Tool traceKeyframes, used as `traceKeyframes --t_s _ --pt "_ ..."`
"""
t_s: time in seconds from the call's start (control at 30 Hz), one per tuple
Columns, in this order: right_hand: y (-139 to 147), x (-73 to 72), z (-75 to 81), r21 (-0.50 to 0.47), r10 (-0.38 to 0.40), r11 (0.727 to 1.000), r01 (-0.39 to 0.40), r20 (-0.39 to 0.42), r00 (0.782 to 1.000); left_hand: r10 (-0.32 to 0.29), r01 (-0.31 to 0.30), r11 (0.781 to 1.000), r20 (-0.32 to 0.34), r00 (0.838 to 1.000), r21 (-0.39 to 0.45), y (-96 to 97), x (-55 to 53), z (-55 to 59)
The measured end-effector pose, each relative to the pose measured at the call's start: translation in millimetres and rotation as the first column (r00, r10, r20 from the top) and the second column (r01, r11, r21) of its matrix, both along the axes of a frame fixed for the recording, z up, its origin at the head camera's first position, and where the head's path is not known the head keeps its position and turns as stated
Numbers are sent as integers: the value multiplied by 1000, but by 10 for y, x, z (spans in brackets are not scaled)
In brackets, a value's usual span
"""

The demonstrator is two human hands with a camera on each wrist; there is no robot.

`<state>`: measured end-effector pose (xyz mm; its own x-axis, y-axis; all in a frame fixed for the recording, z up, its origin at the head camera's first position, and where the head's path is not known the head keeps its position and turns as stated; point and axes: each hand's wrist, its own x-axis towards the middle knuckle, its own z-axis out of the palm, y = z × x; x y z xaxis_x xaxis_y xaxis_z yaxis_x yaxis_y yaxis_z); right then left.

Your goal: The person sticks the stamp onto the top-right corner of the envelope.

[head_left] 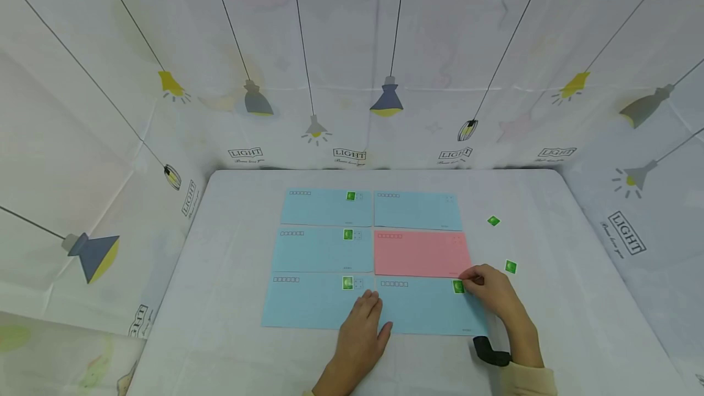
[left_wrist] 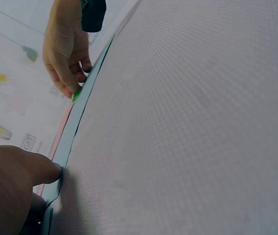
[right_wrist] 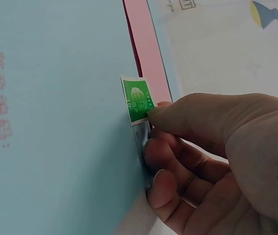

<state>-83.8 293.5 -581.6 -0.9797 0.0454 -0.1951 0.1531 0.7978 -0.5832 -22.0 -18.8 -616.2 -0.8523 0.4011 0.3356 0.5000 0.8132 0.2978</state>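
My right hand [head_left: 495, 292] pinches a green postage stamp [right_wrist: 138, 100] between thumb and forefinger, its other fingers curled beneath. The stamp is over the upper right corner of the lower right blue envelope [head_left: 429, 316]; whether it lies fully flat there I cannot tell. My left hand [head_left: 357, 338] rests with its fingers extended across the seam between this envelope and the lower left blue envelope [head_left: 302, 307]. In the left wrist view, the left thumb [left_wrist: 45, 169] touches the blue envelope's edge.
Above the lower right envelope lies a pink envelope [head_left: 420, 254], with a blue envelope [head_left: 415, 209] behind it. The left column's blue envelopes each bear a green stamp [head_left: 348, 234]. Two loose stamps, one farther back [head_left: 493, 220] and one nearer [head_left: 511, 266], lie on the white-covered table [head_left: 572, 322].
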Motion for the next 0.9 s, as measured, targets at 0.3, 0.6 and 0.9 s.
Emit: traceKeyframes --t_s 0.3,0.6,0.9 --pt "-11 0 -12 15 10 1000 -9 -10 1000 1 -1 1000 0 1000 -10 3 -5 -6" --pt "-35 -1 -12 29 8 1000 -8 -18 1000 -1 1 1000 -41 999 7 -3 -8 -31" --pt "-46 -1 -36 38 8 999 -7 -32 999 3 -2 1000 -49 999 20 -8 -4 -24"
